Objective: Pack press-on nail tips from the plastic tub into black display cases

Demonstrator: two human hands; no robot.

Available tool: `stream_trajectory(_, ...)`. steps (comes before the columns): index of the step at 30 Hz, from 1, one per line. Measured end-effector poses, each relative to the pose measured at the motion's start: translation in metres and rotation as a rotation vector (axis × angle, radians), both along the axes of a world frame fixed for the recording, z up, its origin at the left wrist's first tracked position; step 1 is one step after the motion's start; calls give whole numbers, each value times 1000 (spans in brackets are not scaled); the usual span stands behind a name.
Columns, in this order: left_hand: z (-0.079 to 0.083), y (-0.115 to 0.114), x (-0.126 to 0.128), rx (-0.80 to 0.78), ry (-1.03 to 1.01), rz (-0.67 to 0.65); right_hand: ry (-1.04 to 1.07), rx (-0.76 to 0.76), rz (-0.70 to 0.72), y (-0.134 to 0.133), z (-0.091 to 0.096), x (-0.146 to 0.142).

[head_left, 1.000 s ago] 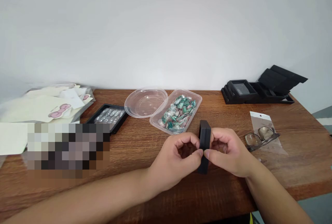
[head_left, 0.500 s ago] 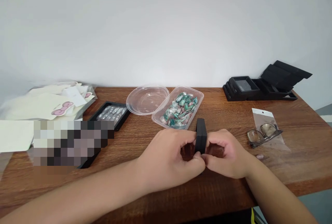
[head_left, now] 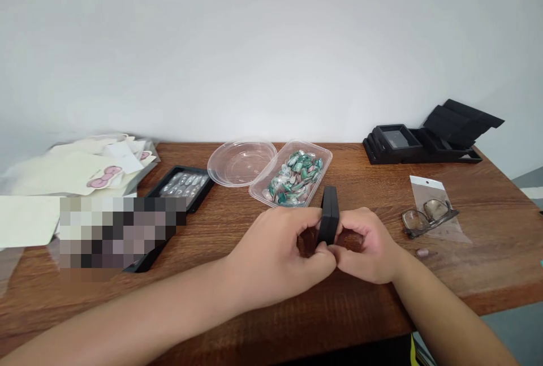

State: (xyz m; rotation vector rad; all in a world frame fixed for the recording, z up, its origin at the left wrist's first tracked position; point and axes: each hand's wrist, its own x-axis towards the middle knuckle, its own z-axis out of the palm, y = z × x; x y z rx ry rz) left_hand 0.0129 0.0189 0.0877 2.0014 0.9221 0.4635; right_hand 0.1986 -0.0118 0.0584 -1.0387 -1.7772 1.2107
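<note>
A wooden table [head_left: 229, 216] stands before a pale wall [head_left: 271, 49]. Above its near part I hold a black case [head_left: 330, 218] upright and edge-on, pinched between left hand [head_left: 282, 255] and right hand [head_left: 373, 247], fingers curled, thumb tips meeting at its lower edge, forearms [head_left: 178, 306] angled inward. Beyond it rests a clear tray [head_left: 258, 190] of small glossy pieces [head_left: 297, 176].

One left hand [head_left: 280, 253], one right hand [head_left: 371, 247], one black case [head_left: 330, 216] between them; two clear containers, one round [head_left: 241, 165], one rectangular [head_left: 323, 158], near the tabletop [head_left: 360, 190]'s back edge; one pair of glasses [head_left: 435, 223], one clear bag [head_left: 428, 190] toward its right edge.
</note>
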Motion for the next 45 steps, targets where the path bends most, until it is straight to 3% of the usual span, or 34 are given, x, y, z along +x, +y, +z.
stream_trajectory(17,-4,-1,2,106,-17,2,96,238,-124,-5,-9,-14)
stream_trajectory(29,6,-8,0,110,-59,-34,-7,386,-206,-9,-2,-16)
stream_trajectory(33,14,-7,-5,-9,-36,-32,70,322,-217,-12,2,-15)
stream_trajectory(38,20,-10,-7,-160,-150,-22,269,154,-270,-17,6,-18)
stream_trajectory(45,21,-6,-6,-478,-251,-38,541,-137,-102,-22,4,-22)
